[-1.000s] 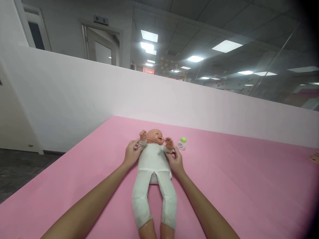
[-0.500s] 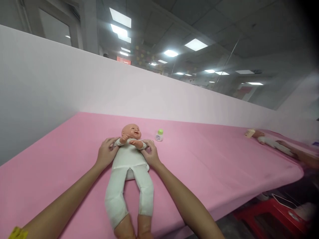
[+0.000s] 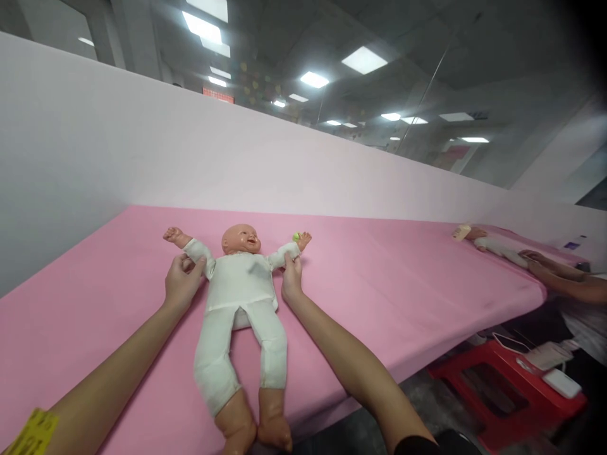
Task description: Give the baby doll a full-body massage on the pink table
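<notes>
Head cam: one doll (image 3: 241, 278) on its back on pink table cover (image 3: 379, 303), head twd. the white partition (image 3: 284, 170), feet at the near table edge, white top & trousers on. Both doll arms spread out sideways, raised to abt. head level. L hand (image 3: 183, 281) partly closed, thumb & fingers round the doll's sleeve on that side, nr. the elbow; grip looks light. R hand (image 3: 292, 275) likewise partly closed, fingertips pinching the opp. sleeve nr. the cuff. Exact finger contact under the sleeves can't be told. Green cap (image 3: 296, 237) shows just behind the doll's hand on the R side; whatever is under it is mostly hidden by the doll's arm. Yellow band (image 3: 38, 433) on L forearm, black sleeve (image 3: 417, 445) at R arm. Far R, well apart: 2nd doll (image 3: 502, 250) lying on the same pink surface, co-worker's hands (image 3: 533, 256) at its lower part, pale bottle (image 3: 461, 232) by its head; fine detail blurred. Below, beside table: red stool (image 3: 512, 385) w/ white device (image 3: 562, 383) on top. Ceiling lights (image 3: 364, 60) on, seen above the partition.
</notes>
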The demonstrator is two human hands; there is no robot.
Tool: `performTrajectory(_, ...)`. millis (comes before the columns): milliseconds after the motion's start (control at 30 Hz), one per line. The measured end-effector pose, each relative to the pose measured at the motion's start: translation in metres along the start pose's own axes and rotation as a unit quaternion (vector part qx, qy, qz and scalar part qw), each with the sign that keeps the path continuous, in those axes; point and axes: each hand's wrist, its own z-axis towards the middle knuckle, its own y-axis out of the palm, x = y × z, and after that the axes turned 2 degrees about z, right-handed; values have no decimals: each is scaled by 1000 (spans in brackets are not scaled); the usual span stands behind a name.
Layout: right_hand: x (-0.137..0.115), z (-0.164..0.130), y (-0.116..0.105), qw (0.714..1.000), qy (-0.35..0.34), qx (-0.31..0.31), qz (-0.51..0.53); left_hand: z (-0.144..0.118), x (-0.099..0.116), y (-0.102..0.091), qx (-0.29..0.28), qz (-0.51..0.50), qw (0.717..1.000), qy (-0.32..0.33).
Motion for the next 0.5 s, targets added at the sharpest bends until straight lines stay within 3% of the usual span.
performTrajectory(100,-6,-8,0,995,-66,-36,-59,-5,8,2,11,21,1000,-16)
performTrajectory(200,-14,-12,-4,966,-145,-132,-169,-8,13,10,35,30,999,24)
performTrajectory(267,-19,-11,-7,916,-209,-225,-257,-9,15,17,15,36,996,83)
performTrajectory(333,-24,-8,-9,844,-258,-344,-321,-10,16,22,-36,62,987,146)
performTrajectory(400,-30,-6,-10,800,-290,-403,-338,-13,17,23,-74,88,973,200)
performTrajectory(500,-36,-6,-10,806,-283,-400,-333,-17,22,22,-82,110,964,228)
